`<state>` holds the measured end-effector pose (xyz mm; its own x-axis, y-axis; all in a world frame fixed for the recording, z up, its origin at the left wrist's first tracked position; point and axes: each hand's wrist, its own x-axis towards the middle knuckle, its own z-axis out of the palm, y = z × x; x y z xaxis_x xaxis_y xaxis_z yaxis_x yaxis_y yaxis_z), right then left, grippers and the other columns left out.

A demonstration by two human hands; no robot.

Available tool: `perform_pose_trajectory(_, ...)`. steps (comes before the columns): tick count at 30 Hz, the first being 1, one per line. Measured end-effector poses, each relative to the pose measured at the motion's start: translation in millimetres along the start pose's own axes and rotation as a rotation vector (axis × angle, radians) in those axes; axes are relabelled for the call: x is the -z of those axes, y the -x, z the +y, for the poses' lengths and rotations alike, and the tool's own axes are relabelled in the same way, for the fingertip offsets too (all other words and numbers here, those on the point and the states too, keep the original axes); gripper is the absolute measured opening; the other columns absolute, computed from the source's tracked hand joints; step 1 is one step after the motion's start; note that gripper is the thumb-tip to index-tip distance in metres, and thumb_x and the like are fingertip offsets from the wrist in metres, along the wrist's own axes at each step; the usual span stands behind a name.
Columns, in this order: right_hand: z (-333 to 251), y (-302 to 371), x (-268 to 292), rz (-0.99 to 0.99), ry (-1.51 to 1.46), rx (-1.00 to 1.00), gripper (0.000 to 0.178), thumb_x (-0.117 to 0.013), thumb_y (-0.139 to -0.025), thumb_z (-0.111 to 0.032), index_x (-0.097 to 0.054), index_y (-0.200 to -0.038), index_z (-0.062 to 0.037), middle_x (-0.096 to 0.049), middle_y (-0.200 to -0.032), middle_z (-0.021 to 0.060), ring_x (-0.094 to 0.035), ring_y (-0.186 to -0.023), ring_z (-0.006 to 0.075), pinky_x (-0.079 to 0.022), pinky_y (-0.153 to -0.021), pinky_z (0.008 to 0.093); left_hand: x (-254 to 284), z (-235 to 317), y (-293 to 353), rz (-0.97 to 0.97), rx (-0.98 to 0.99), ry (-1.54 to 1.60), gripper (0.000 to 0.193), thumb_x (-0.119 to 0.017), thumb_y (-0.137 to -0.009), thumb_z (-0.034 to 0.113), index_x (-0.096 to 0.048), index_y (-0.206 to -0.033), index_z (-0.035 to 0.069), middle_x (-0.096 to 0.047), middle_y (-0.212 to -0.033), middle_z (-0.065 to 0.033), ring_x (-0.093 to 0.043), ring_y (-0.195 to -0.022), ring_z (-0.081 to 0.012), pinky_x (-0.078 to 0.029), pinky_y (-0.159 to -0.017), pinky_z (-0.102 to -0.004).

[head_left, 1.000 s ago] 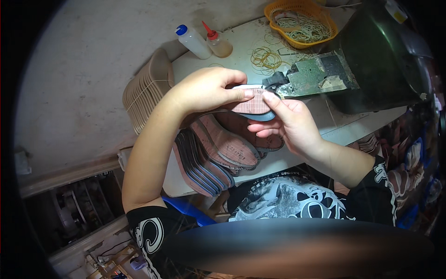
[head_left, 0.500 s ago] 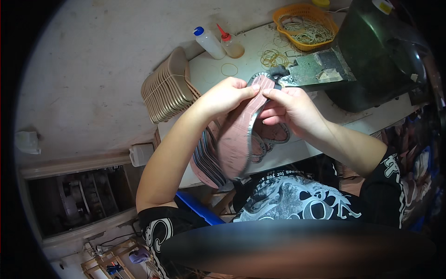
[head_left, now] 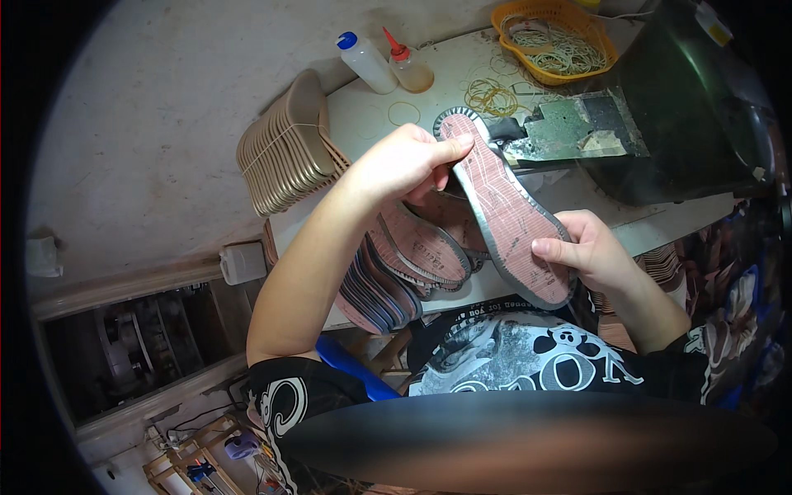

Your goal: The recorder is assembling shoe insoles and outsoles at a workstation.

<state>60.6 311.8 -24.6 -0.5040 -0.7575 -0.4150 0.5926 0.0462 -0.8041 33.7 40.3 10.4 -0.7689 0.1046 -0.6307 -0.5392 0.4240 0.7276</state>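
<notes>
Small dark print marks the pink, grid-lined shoe sole with dark rim [head_left: 507, 210]; pale letters show on my black cloth shirt [head_left: 528, 355]. Half a second ago, the sole's broad end hung more leftward; now it points toward me and rightward, the long axis slanting from the narrow end, just left of the green metal machine [head_left: 577, 128]. My left hand [head_left: 417, 165] pinches the narrow end, my right hand [head_left: 590, 252] the broad end's edge.

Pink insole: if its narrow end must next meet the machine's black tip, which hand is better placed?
Probably the left hand: it pinches the pink insole near the black tip; the right hand holds the wide end, farther away.
</notes>
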Motion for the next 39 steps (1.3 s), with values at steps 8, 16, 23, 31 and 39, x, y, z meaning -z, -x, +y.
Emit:
perform_pose_trajectory(8, 1, -32, -9, 0.073, -0.154, 0.094, 0.030, -0.065, -0.088, -0.021, -0.063, -0.103, 0.0052, -0.067, -0.092, 0.0071, -0.062, -0.077, 0.0086, -0.050, -0.071, 0.0239, 19, 5, -14, 0.182, -0.005, -0.174, 0.057, -0.065, -0.080, 0.056, -0.049, -0.050, 0.010, -0.035, -0.041, 0.0039, -0.028, -0.037, -0.0076, -0.024, -0.037, -0.0249)
perform_pose_trajectory(16, 20, -23, -74, -0.009, 0.236, 0.345, 0.022, -0.066, -0.088, -0.016, -0.063, -0.099, 0.0030, -0.065, -0.086, 0.0026, -0.057, -0.079, 0.0054, -0.048, -0.070, 0.0223, -9, -32, 40, 0.498, -0.456, 0.298, 0.026, -0.056, -0.094, 0.030, -0.058, -0.096, 0.003, -0.055, -0.069, -0.0004, -0.044, -0.057, -0.0051, -0.036, -0.053, -0.0184)
perform_pose_trajectory(23, 24, 2, -92, -0.059, 0.534, 0.512, 0.021, -0.067, -0.086, -0.018, -0.063, -0.084, 0.0019, -0.061, -0.066, 0.0056, -0.053, -0.057, 0.0097, -0.045, -0.054, 0.0262, -85, -81, 89, 0.592, -0.851, 0.911, 0.042, -0.056, -0.093, 0.023, -0.040, -0.124, 0.000, -0.049, -0.106, -0.0100, -0.049, -0.093, -0.0144, -0.042, -0.084, -0.0263)
perform_pose_trajectory(31, 61, 19, -99, -0.285, 0.749, 0.723, 0.028, -0.071, -0.081, -0.028, -0.065, -0.089, -0.0024, -0.064, -0.072, 0.0097, -0.062, -0.064, 0.0243, -0.048, -0.058, 0.0328, -110, -111, 81, -0.261, -0.869, 1.373, 0.033, -0.036, -0.100, 0.034, -0.046, -0.106, 0.003, -0.048, -0.055, -0.0075, -0.044, -0.037, -0.0145, -0.037, -0.036, -0.0223)
perform_pose_trajectory(39, 69, 30, -98, -0.292, 0.817, 0.709, 0.027, -0.072, -0.080, -0.025, -0.066, -0.094, -0.0019, -0.067, -0.080, 0.0108, -0.065, -0.072, 0.0231, -0.051, -0.065, 0.0325, -126, -110, 73, -0.638, -1.005, 1.367, 0.033, -0.036, -0.101, 0.034, -0.044, -0.102, 0.002, -0.047, -0.054, -0.0052, -0.043, -0.038, -0.0125, -0.035, -0.034, -0.0207)
